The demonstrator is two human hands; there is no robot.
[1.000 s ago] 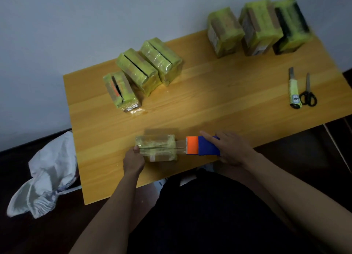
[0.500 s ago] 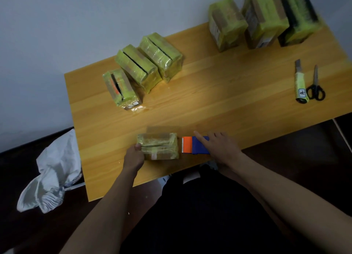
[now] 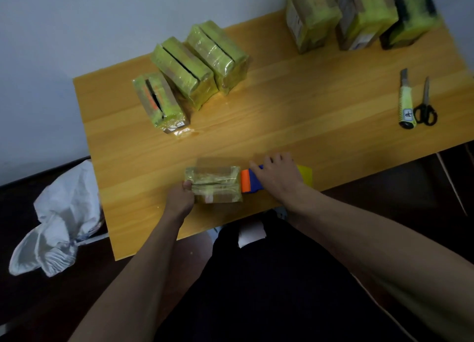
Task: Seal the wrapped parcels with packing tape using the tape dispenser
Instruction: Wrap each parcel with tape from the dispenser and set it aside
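A small parcel (image 3: 214, 185) wrapped in yellow-green film lies near the front edge of the wooden table (image 3: 295, 116). My left hand (image 3: 179, 198) grips its left end, thumb on top. My right hand (image 3: 278, 178) holds the tape dispenser (image 3: 250, 184), blue with an orange front and a yellow rear, whose orange end sits against the parcel's right side. Brown tape shows on the parcel's top and front.
Three wrapped parcels (image 3: 195, 72) stand at the back left and three larger ones (image 3: 359, 13) at the back right. A utility knife (image 3: 405, 100) and scissors (image 3: 425, 105) lie at the right. A white bag (image 3: 56, 221) lies on the floor to the left.
The dispenser moved left from a gap with stretched tape up against the parcel's right side. My left hand stayed on the parcel's left end.
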